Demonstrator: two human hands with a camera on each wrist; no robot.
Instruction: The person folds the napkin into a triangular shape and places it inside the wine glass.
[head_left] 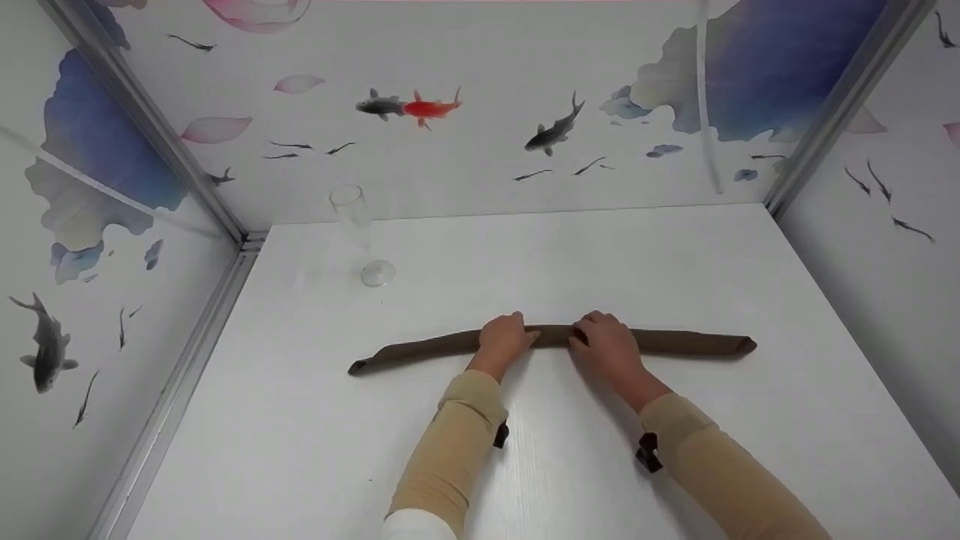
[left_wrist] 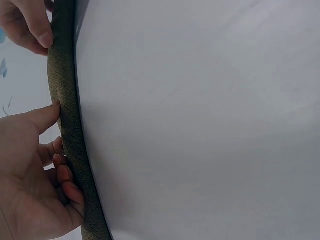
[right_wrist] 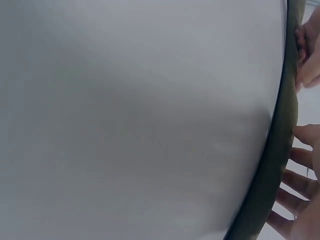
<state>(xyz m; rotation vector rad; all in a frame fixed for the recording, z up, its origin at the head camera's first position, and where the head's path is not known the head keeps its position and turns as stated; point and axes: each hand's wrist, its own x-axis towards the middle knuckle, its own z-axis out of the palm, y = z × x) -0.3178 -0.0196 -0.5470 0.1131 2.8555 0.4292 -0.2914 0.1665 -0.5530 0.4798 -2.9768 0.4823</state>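
Note:
A long brown rolled-up cloth lies crosswise on the white table, slightly bowed, its ends showing as dark openings. My left hand grips it left of its middle. In the left wrist view, the thumb and curled fingers of that hand are against the roll. A short way to the right, my right hand holds the same roll, fingers bent over it in the head view. The right wrist view shows its spread fingertips along the edge of the roll.
A clear champagne flute stands upright at the back left of the white table. White panels painted with fish and petals enclose the back and both sides, with metal posts at the corners.

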